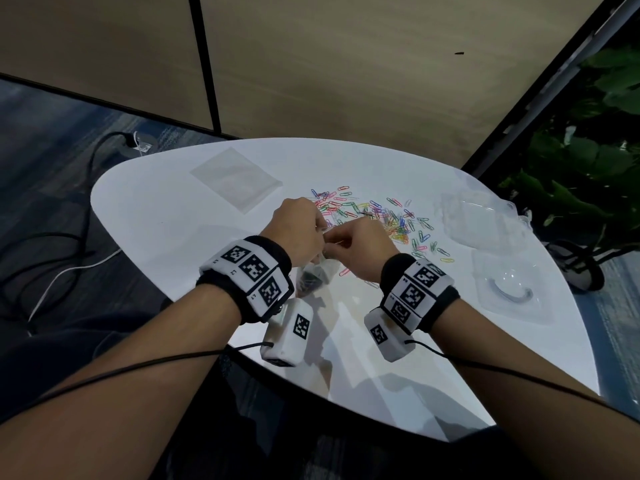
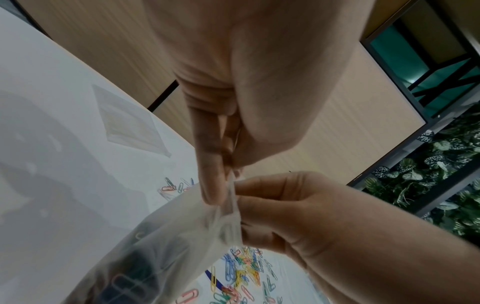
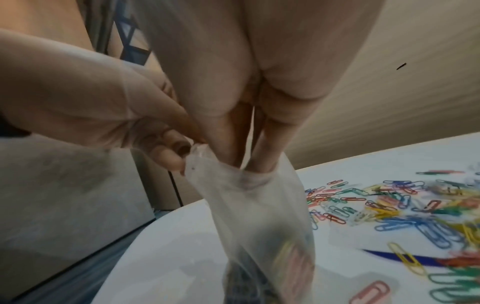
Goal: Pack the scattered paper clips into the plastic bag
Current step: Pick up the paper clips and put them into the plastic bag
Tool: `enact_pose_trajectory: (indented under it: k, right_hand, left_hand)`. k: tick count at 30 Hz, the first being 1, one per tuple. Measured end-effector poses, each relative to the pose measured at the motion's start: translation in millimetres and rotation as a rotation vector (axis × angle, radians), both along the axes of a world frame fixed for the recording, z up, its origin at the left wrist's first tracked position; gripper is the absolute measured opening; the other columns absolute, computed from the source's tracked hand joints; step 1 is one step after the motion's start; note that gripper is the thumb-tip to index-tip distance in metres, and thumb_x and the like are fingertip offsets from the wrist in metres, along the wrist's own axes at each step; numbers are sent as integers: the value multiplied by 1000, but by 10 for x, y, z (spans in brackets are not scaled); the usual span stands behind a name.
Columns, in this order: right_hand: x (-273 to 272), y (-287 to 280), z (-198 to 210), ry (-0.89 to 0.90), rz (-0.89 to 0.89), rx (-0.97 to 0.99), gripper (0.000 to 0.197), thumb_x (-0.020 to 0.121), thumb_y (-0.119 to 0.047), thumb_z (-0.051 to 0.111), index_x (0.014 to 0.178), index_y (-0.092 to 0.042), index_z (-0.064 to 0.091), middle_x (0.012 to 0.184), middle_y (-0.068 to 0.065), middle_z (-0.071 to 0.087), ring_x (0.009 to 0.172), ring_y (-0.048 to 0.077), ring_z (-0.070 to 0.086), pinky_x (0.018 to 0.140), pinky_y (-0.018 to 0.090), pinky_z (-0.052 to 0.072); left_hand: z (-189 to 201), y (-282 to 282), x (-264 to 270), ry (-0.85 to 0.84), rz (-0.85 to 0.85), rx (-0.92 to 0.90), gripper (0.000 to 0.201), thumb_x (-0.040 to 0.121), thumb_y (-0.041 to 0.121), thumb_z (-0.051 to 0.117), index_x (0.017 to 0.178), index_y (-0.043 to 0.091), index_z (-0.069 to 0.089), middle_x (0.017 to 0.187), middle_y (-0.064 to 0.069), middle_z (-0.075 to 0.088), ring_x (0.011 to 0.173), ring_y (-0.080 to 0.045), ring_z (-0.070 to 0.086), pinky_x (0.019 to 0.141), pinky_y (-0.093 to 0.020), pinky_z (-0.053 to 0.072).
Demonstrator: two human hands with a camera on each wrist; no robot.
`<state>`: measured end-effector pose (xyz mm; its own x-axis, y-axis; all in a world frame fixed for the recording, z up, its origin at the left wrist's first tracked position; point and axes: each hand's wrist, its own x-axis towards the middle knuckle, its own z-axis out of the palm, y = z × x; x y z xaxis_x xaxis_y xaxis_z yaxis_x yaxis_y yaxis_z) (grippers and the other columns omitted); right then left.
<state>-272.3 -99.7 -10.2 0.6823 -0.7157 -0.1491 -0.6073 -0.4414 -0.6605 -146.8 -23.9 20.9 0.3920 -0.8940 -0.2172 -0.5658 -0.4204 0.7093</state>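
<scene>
Plastic bag (image 3: 262,216) hanging upright, mouth pinched by left hand (image 1: 296,226); right hand (image 1: 360,244) fingers dipped inside. Scattered paper clips (image 1: 377,216) just beyond bag, nearer right hand.

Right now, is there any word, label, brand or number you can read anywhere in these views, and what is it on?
No readable words, brands or numbers in any view.
Wristbands on the left hand and right hand: black-and-white square marker patterns only, plus tiny marks beside them too small to read.
Plastic bag: no print visible.
Paper clips: no markings.
Flat bag on the table: blank.
</scene>
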Motion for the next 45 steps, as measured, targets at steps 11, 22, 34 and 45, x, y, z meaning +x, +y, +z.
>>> enact_pose_trajectory:
  k: [11,22,34,45]
  right_hand:
    - [-632,-190,-608,362,455,-381,41,100,-22,43,141,-18,49,154,7,39,139,29,40,110,51,38]
    - [-1156,-724,-1072,548,325,-514,45,101,-16,44,146,-18,42,153,12,39,129,42,46,102,50,46]
    - [-1091,-903,-846,238,-461,-29,7,82,-12,74,88,-14,78,87,5,75,82,21,71,88,32,57]
    - [-475,-449,-72,-704,-468,960,31,87,-2,68,117,2,65,95,9,73,87,16,71,80,23,58]
  left_hand:
    - [0,13,144,-27,43,8,25,90,2,52,106,7,71,116,-13,68,88,-34,72,84,-41,61]
    - [-8,1,101,-51,26,26,26,92,5,53,109,10,72,111,-12,71,91,-33,72,86,-41,60]
    - [-11,-24,61,-80,-2,46,27,92,2,52,105,10,74,101,-12,73,86,-31,73,83,-41,61]
    - [-23,-56,7,-80,-21,47,26,90,-1,52,101,4,75,103,-13,73,80,-30,73,79,-40,62]
